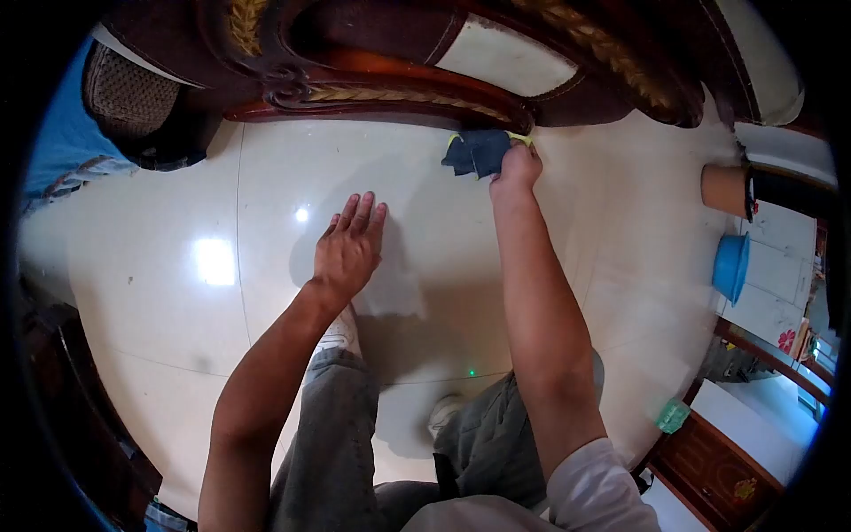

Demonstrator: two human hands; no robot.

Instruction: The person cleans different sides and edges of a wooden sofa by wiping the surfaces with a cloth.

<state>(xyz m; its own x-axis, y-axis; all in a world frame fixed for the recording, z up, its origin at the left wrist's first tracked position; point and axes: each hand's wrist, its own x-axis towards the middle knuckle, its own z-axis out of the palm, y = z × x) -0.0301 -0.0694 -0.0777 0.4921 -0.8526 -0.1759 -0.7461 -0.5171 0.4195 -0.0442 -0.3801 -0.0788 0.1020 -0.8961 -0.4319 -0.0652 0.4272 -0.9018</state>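
Cloth [474,152], dark blue-grey with yellow-green at its edge, bunched low against or just beside the foot of the carved furniture [399,96]; exact contact hard to tell. Gripped at one end by the closed right hand [519,166], with forearm stretched toward the furniture. Farther out from the furniture, over the pale tiled floor [292,168]: the left hand [348,253], open, back upward, fingers slightly parted and directed toward the furniture. Whether resting on the floor or just above it, impossible to say. Still farther from the furniture, a pale shoe [339,335] below the left wrist. Past the furniture's left end, a brown woven item [128,89]; out from its right end, a brown container [725,189] and, a little farther from it, a blue basin [730,269]
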